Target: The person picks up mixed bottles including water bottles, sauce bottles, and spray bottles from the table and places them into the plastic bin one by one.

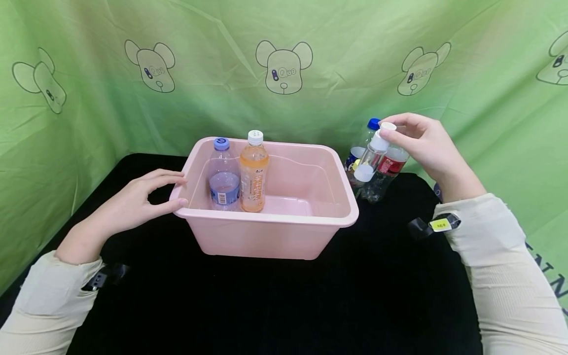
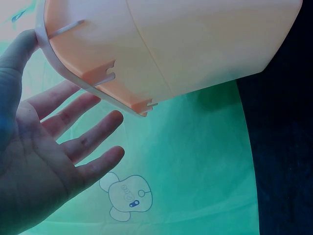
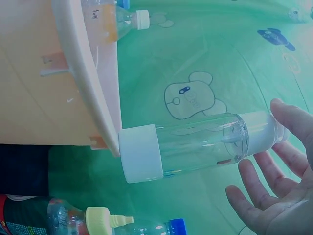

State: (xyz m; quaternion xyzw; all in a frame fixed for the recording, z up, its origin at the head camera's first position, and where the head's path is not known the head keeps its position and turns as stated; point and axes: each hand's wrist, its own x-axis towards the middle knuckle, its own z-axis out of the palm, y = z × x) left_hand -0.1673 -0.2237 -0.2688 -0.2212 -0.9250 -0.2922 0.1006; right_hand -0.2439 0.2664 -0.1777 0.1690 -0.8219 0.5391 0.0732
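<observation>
In the head view my right hand (image 1: 419, 140) is raised beside the bin and pinches a clear bottle (image 1: 372, 157) by its white top. The bottle hangs tilted, its white base (image 3: 141, 153) towards the bin in the right wrist view. With fairly straight fingers, my left hand (image 1: 142, 199) touches the left rim of the pink plastic bin (image 1: 266, 236). Two bottles stand inside the bin at its left: a clear one with a blue cap (image 1: 221, 144), and an orange drink bottle (image 1: 254, 182) with a white cap.
Right of the bin stand several more bottles. One has a red label (image 1: 391, 166), another a blue cap (image 1: 373, 124), and a third a yellow nozzle cap (image 3: 99, 222). Black cloth (image 1: 284, 305) covers the table; a green printed curtain (image 1: 341, 59) hangs behind it.
</observation>
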